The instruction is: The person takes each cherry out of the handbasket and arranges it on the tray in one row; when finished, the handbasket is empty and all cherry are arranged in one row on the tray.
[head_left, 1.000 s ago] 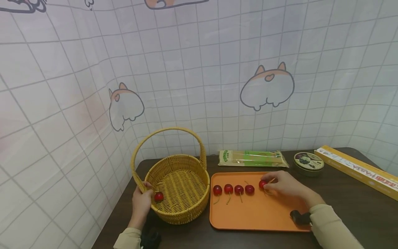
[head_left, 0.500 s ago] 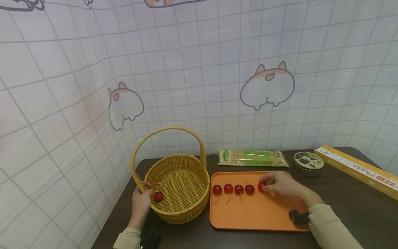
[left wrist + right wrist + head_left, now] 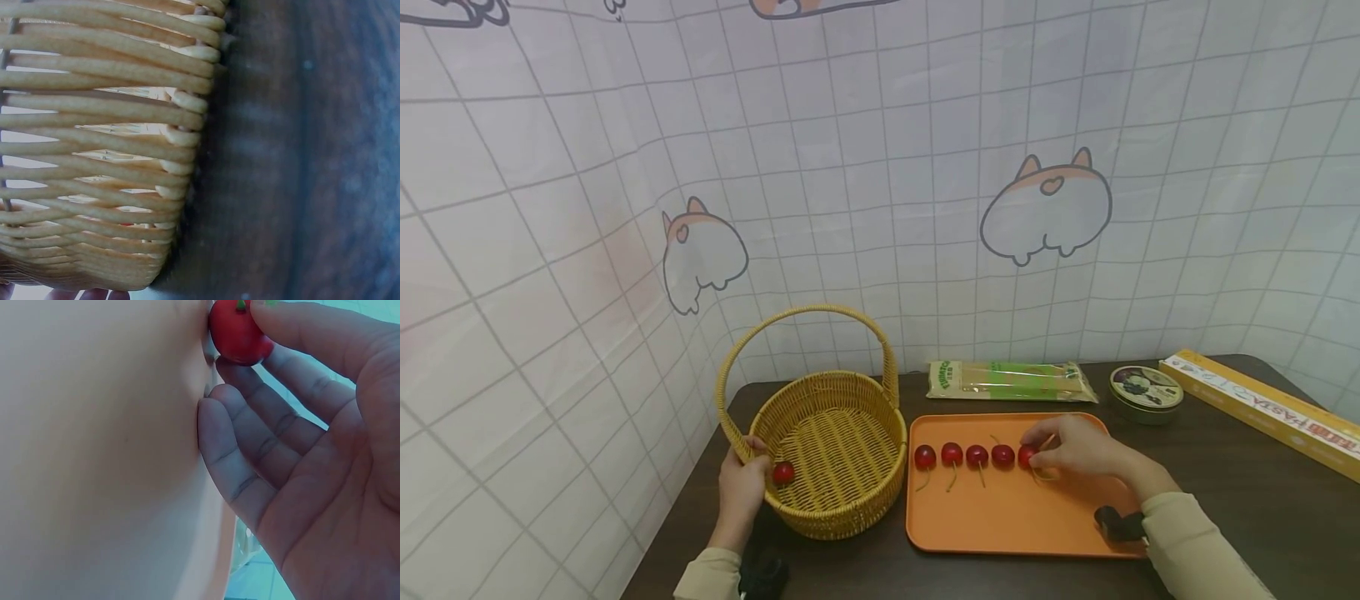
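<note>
On the orange tray [image 3: 1000, 517], several red cherries with stems lie in a row. My right hand [image 3: 1078, 450] pinches the cherry [image 3: 237, 331] at the row's right end between thumb and fingers. In the right wrist view its other fingertips touch the tray. To the left, my left hand [image 3: 743, 483] grips the yellow wicker basket [image 3: 842, 523] at its left side, by the foot of the handle. One cherry [image 3: 783, 473] lies inside the basket near that hand. The left wrist view shows mostly woven basket wall [image 3: 94, 137], with fingertips at the bottom edge.
Behind the tray lies a green and clear noodle packet [image 3: 1011, 382]. A round tin [image 3: 1145, 392] stands to its right, beside a long yellow pasta box [image 3: 1262, 412]. A white grid-patterned curtain [image 3: 925, 183] hangs behind the dark table [image 3: 1255, 500].
My right hand has moved slightly left with its cherry, bringing it up close to the other cherries in the row. The left hand and basket have stayed put.
</note>
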The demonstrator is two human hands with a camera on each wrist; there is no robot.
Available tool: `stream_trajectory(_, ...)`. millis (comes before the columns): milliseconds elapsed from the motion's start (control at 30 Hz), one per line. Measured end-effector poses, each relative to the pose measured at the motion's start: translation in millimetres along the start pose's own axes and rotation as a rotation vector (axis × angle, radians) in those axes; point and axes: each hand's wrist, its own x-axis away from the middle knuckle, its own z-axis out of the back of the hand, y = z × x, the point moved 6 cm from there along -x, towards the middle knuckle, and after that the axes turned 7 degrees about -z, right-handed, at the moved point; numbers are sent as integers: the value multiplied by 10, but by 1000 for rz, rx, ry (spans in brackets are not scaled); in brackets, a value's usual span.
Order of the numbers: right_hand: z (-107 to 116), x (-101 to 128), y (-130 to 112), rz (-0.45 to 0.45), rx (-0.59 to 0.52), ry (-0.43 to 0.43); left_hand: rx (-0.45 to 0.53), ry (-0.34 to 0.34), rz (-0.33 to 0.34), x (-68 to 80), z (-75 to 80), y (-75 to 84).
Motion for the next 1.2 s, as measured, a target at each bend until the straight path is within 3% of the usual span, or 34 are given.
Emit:
stream_trajectory(600,0,28,-47,1,11,-3,-5,-7,0,3,2,4)
stream_trajectory(833,-5,28,-28,-24,-43,-38,7,-39,-2,17,-6,16)
stream_trajectory(1200,58,51,-54,7,-29,-43,12,-30,-4,18,-2,34)
